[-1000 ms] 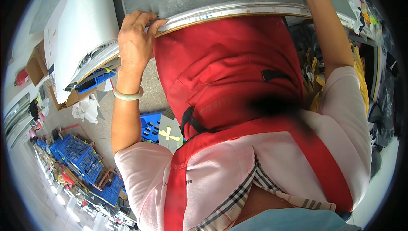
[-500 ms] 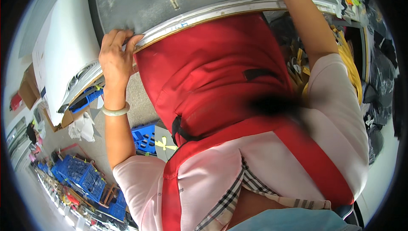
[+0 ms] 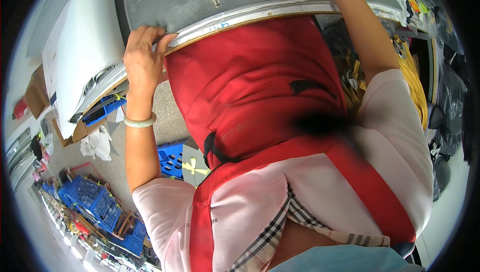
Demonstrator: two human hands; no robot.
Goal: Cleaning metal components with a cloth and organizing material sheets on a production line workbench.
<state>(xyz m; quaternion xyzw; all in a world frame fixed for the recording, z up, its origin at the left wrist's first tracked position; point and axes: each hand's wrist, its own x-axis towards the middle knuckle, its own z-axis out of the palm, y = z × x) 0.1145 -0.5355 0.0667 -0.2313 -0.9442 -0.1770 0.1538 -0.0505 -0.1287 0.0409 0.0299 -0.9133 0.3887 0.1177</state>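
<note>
A dark grey sheet [image 3: 185, 2] lies on the worktable, with short strips of tape and a dark cross-like mark on it. Along its near side runs a layered white edge [image 3: 240, 16]. My left hand [image 3: 144, 54] is closed over this edge near the sheet's left corner, fingers curled on top and thumb in front. A pale bangle circles that wrist. Only my right arm [image 3: 362, 27] shows, reaching over the table's right part; the hand lies beyond the upper border of the picture. My red apron [image 3: 255, 57] touches the table edge.
A big white roll [image 3: 85, 42] of sheet material lies left of the grey sheet. Lower left are blue crates [image 3: 92, 199], a cardboard box [image 3: 37, 92] and crumpled white paper [image 3: 97, 144]. Yellow strips [image 3: 411, 84] and black plastic bags [image 3: 447, 122] crowd the right.
The view has shifted slightly, so the table and roll appear a little further right. My left hand keeps its hold on the same edge.
</note>
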